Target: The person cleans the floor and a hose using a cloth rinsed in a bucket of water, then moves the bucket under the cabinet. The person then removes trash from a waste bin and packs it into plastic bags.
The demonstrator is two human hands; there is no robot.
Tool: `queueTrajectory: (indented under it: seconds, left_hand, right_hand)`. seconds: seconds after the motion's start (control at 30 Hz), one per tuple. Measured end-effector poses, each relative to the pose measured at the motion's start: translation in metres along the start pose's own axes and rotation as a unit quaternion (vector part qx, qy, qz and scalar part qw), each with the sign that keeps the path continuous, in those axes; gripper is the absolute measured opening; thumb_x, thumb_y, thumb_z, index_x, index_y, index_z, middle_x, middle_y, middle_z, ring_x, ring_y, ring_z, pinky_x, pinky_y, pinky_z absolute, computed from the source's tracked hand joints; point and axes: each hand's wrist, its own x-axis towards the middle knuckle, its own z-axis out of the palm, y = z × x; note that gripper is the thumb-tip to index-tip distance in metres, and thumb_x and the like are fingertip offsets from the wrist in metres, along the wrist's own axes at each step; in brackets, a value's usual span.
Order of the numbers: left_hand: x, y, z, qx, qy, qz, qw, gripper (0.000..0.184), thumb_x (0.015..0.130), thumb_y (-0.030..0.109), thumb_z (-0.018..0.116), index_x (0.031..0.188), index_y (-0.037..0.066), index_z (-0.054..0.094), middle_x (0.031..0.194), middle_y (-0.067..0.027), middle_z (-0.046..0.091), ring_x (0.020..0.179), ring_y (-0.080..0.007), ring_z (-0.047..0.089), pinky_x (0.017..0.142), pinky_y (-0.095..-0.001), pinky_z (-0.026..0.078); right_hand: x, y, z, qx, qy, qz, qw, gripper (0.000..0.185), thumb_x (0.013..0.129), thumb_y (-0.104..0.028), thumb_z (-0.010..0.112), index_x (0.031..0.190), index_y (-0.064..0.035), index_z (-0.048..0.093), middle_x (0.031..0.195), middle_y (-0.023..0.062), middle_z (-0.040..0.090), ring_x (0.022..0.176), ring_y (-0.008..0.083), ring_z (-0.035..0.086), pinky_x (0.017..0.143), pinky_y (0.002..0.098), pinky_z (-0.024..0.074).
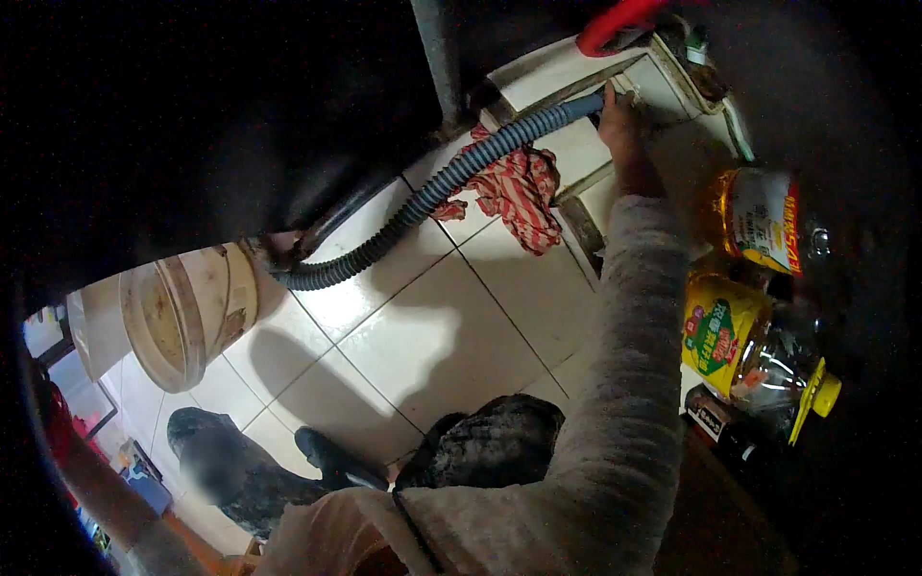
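Right hand (pixel 620 113): fingers closed on the end of a grey ribbed hose (pixel 418 206); how firm the grip is, I cannot tell.
Hose: from the right hand it sags down and leftward across the floor, ending beside a bucket (pixel 158 326), well apart from the hand.
Left arm: a bare forearm (pixel 110 504) runs into the dark, far to the lower left of the right hand; its hand cannot be made out.
Tiled ledge: white edging (pixel 552 75) lies just left of and above the right hand; a low tiled border with a dark edge (pixel 581 230) stands below it.
Open room: bare floor tiles (pixel 451 322) spread below and left of the right hand, with legs and shoes farther down.
In the way: a red striped cloth (pixel 523 202) is bunched below-left of the right hand, partly under the hose; a metal post (pixel 440 62) rises to the left.
Bottles: one with a white-and-red label (pixel 764 221) stands right of and below the right hand; under it, another with a yellow label (pixel 715 331) and yellow cap (pixel 821 387).
Writing: Chinese characters on both labels; too small to read surely.
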Motion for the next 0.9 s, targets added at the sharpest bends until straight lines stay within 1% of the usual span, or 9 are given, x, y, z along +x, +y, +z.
queueTrajectory:
  seconds: [0.3, 0.4, 0.5, 0.53, 0.6, 0.63, 0.73, 0.8, 0.9]
  left_hand:
    - [-0.004, -0.007, 0.003, 0.012, -0.010, -0.015, 1.000, 0.069, 0.088, 0.027, 0.044, 0.137, -0.006, 0.008, 0.119, -0.0299, 0.038, 0.103, -0.0377, 0.046, 0.088, -0.0431, 0.036]
    - [-0.004, -0.006, 0.003, 0.015, -0.009, -0.018, 1.000, 0.067, 0.088, 0.025, 0.044, 0.137, -0.006, 0.009, 0.118, -0.0296, 0.039, 0.102, -0.0376, 0.047, 0.086, -0.0429, 0.037]
    - [-0.004, -0.009, 0.004, 0.018, -0.007, -0.023, 1.000, 0.066, 0.089, 0.023, 0.043, 0.137, -0.006, 0.009, 0.117, -0.0293, 0.040, 0.100, -0.0375, 0.047, 0.085, -0.0428, 0.038]
    - [-0.004, -0.010, 0.003, 0.018, -0.007, -0.025, 0.999, 0.066, 0.089, 0.023, 0.043, 0.137, -0.006, 0.009, 0.116, -0.0292, 0.040, 0.100, -0.0375, 0.047, 0.085, -0.0427, 0.038]
    - [-0.004, -0.011, 0.005, 0.021, -0.008, -0.026, 0.999, 0.065, 0.089, 0.022, 0.043, 0.137, -0.006, 0.009, 0.115, -0.0290, 0.040, 0.099, -0.0374, 0.048, 0.084, -0.0426, 0.039]
    - [-0.004, -0.012, 0.005, 0.022, -0.005, -0.025, 0.999, 0.064, 0.089, 0.021, 0.043, 0.137, -0.006, 0.009, 0.115, -0.0289, 0.041, 0.098, -0.0374, 0.048, 0.083, -0.0426, 0.039]
    - [-0.002, -0.012, 0.008, 0.023, 0.005, -0.027, 0.999, 0.063, 0.089, 0.019, 0.043, 0.137, -0.006, 0.009, 0.114, -0.0286, 0.041, 0.097, -0.0372, 0.049, 0.082, -0.0424, 0.040]
    - [-0.001, -0.010, 0.006, 0.025, 0.013, -0.027, 0.999, 0.063, 0.089, 0.018, 0.042, 0.137, -0.005, 0.009, 0.113, -0.0283, 0.042, 0.096, -0.0372, 0.049, 0.081, -0.0423, 0.040]
    - [0.000, -0.013, 0.007, 0.031, 0.029, -0.034, 0.999, 0.061, 0.089, 0.016, 0.042, 0.137, -0.005, 0.009, 0.112, -0.0280, 0.043, 0.095, -0.0371, 0.049, 0.080, -0.0422, 0.041]
  right_hand:
    - [0.003, -0.003, -0.012, -0.173, -0.018, -0.135, 0.975, 0.074, 0.073, -0.027, 0.058, 0.135, -0.0025, 0.025, 0.113, 0.0253, 0.054, 0.109, 0.0423, 0.048, 0.101, 0.0523, 0.0250]
    - [0.025, 0.011, 0.040, -0.260, -0.348, -0.194, 0.880, 0.069, 0.072, -0.019, 0.058, 0.131, 0.0012, 0.030, 0.107, 0.0264, 0.056, 0.096, 0.0450, 0.054, 0.101, 0.0523, 0.0237]
    - [-0.017, -0.021, -0.014, 0.006, -0.193, 0.023, 0.981, 0.041, 0.072, -0.012, 0.056, 0.105, 0.0104, 0.049, 0.090, 0.0261, 0.060, 0.078, 0.0438, 0.058, 0.089, 0.0524, 0.0373]
    - [-0.027, -0.023, -0.018, -0.081, 0.033, -0.119, 0.989, 0.031, 0.071, -0.010, 0.055, 0.096, 0.0096, 0.051, 0.083, 0.0255, 0.059, 0.074, 0.0425, 0.058, 0.080, 0.0509, 0.0412]
    - [-0.066, -0.045, -0.054, -0.045, 0.162, -0.190, 0.967, 0.017, 0.071, -0.007, 0.054, 0.080, 0.0073, 0.054, 0.072, 0.0242, 0.057, 0.068, 0.0406, 0.057, 0.064, 0.0483, 0.0447]
    - [-0.095, -0.076, -0.082, 0.074, 0.070, -0.126, 0.987, 0.014, 0.071, -0.007, 0.053, 0.075, 0.0058, 0.054, 0.068, 0.0235, 0.055, 0.067, 0.0401, 0.056, 0.058, 0.0471, 0.0443]
    - [-0.176, -0.143, -0.106, 0.054, -0.333, -0.064, 0.939, 0.055, 0.073, -0.039, 0.065, 0.102, 0.0068, 0.055, 0.096, 0.0277, 0.057, 0.092, 0.0386, 0.057, 0.080, 0.0412, 0.0456]
    - [-0.210, -0.158, -0.075, -0.113, -0.226, -0.183, 0.950, 0.116, 0.058, -0.055, 0.073, 0.135, 0.0061, 0.012, 0.132, 0.0346, 0.025, 0.125, 0.0485, 0.022, 0.102, 0.0486, 0.0244]
    - [-0.207, -0.172, -0.055, -0.064, -0.118, -0.073, 0.988, 0.103, 0.061, -0.051, 0.072, 0.130, 0.0060, 0.023, 0.127, 0.0375, 0.028, 0.121, 0.0513, 0.025, 0.096, 0.0537, 0.0302]
